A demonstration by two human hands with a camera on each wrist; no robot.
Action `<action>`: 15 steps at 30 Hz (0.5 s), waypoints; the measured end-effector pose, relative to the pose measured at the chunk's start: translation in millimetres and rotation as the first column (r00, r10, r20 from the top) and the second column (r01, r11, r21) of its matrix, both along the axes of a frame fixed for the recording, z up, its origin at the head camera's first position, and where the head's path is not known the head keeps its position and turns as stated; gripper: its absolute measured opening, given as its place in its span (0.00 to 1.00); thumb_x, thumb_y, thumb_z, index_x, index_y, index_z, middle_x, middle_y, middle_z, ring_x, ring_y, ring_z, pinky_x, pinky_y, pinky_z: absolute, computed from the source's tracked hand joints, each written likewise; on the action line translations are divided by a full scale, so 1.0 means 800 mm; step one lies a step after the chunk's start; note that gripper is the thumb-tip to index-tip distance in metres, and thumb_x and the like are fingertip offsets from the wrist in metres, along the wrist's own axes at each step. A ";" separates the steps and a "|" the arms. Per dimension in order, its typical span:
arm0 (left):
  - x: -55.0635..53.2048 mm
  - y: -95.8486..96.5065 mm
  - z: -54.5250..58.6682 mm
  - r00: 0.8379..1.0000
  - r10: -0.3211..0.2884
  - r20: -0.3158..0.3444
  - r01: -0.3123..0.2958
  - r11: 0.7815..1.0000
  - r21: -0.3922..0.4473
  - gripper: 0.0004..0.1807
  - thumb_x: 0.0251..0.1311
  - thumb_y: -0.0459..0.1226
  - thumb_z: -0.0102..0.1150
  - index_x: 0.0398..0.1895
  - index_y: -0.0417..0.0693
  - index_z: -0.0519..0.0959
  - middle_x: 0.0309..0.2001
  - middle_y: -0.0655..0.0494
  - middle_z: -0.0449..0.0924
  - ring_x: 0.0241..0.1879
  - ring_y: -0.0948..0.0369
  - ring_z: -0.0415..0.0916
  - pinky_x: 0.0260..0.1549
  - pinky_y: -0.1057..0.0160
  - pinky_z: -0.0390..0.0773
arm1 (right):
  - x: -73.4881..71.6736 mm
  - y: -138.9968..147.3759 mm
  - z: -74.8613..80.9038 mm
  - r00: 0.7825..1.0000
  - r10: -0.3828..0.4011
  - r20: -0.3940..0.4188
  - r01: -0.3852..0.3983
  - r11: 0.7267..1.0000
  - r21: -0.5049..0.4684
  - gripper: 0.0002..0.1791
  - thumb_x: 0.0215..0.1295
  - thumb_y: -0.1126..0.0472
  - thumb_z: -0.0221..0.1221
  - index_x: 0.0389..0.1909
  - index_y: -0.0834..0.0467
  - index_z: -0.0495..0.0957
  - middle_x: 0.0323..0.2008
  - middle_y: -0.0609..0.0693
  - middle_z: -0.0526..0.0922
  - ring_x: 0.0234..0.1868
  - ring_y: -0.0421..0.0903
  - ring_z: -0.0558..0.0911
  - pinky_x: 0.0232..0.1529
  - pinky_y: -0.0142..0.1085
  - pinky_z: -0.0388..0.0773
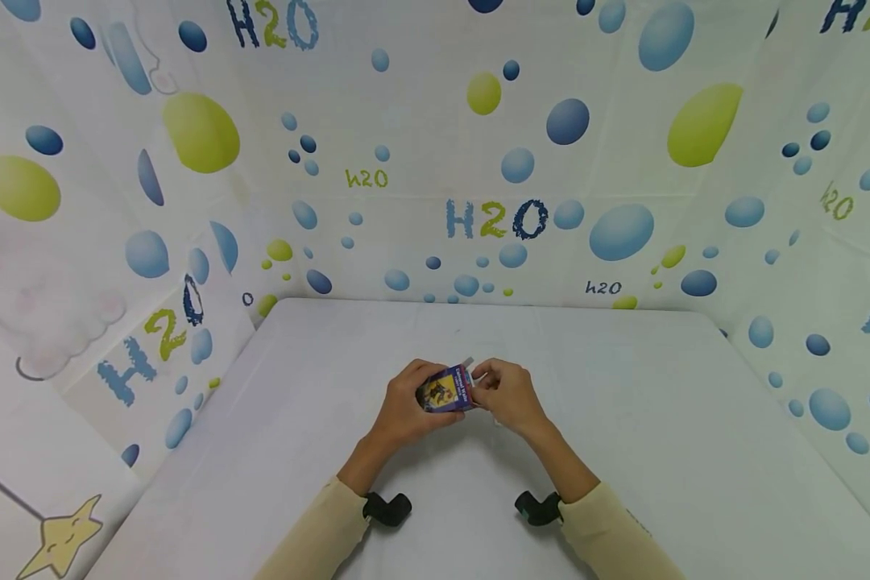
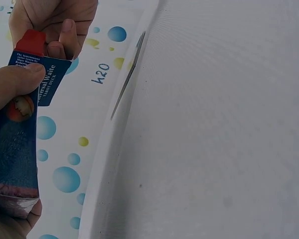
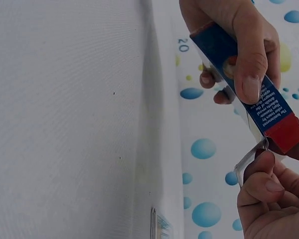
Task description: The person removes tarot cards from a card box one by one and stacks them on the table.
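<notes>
Box [image 1: 445, 389], labelled as a tarot deck, is held clear of the worktop [image 1: 319, 354], its end flap [image 2: 55, 79] raised. Main hazard, as judged: flap creased or torn at the fold, if it is pulled sideways rather than bent back along its hinge. Red tab [image 2: 31, 42] beside it could be crushed or split likewise, being thin card by the look of it and near the fingertips. Second hazard: whatever is inside could be spilled, if the raised end were tipped downward; contents are not seen, so whether the box is full cannot be told. Third: sides could be bowed by too hard a squeeze, or the box let slip by too slack a one, since most of the weight appears to be borne on one side.

Position: box is held between both hands. Its body is gripped by the left hand [image 1: 404, 403], thumb pressed on one narrow side, fingers set against the opposite side. Flap end is pointed toward the right hand [image 1: 507, 395], by whose curled fingers the flap appears to be pinched; exact contact is partly hidden. Neither hand is spread wide. Picture face is turned up toward the head view, slightly tilted.
</notes>
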State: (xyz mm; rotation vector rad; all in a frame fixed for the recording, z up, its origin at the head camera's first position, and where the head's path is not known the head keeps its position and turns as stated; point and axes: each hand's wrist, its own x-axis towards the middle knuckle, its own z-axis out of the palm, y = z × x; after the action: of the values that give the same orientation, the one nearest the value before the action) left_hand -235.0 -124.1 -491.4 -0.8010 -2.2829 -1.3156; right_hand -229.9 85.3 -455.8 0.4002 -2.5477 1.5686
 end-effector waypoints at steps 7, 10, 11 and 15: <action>0.000 0.000 -0.001 1.000 -0.002 0.006 0.002 1.000 0.009 0.37 0.38 0.41 0.86 0.56 0.49 0.80 0.51 0.60 0.77 0.49 0.61 0.77 0.50 0.60 0.80 | -0.002 0.002 -0.002 0.999 0.043 0.032 -0.040 0.995 -0.092 0.05 0.59 0.71 0.63 0.36 0.63 0.81 0.23 0.50 0.82 0.24 0.45 0.80 0.24 0.34 0.79; 0.000 0.000 -0.001 1.000 -0.006 0.005 0.006 1.000 0.012 0.37 0.38 0.41 0.86 0.56 0.49 0.80 0.51 0.60 0.77 0.49 0.59 0.78 0.50 0.60 0.80 | -0.004 0.003 -0.002 0.994 0.068 0.083 -0.054 0.986 -0.158 0.04 0.60 0.71 0.63 0.36 0.64 0.80 0.24 0.52 0.82 0.24 0.44 0.80 0.25 0.35 0.80; 0.000 0.000 0.000 1.000 -0.008 0.003 0.008 1.000 0.014 0.37 0.38 0.41 0.86 0.56 0.49 0.80 0.51 0.59 0.77 0.49 0.58 0.78 0.50 0.59 0.80 | -0.004 0.004 -0.003 0.992 0.075 0.100 -0.056 0.982 -0.178 0.04 0.60 0.71 0.62 0.37 0.65 0.80 0.24 0.52 0.82 0.23 0.45 0.80 0.24 0.34 0.80; 0.001 -0.001 0.002 1.000 -0.004 0.013 0.004 1.000 0.016 0.37 0.38 0.42 0.86 0.56 0.49 0.80 0.52 0.60 0.77 0.49 0.58 0.78 0.51 0.60 0.80 | -0.005 0.006 -0.001 0.982 0.101 0.162 -0.058 0.967 -0.248 0.07 0.61 0.70 0.62 0.39 0.67 0.79 0.26 0.54 0.83 0.24 0.44 0.80 0.24 0.32 0.78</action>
State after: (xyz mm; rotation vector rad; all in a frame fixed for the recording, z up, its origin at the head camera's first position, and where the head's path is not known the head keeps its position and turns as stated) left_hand -234.1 -124.7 -489.8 -0.7940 -2.2791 -1.3434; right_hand -234.1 89.9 -456.6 0.3554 -2.4428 1.9985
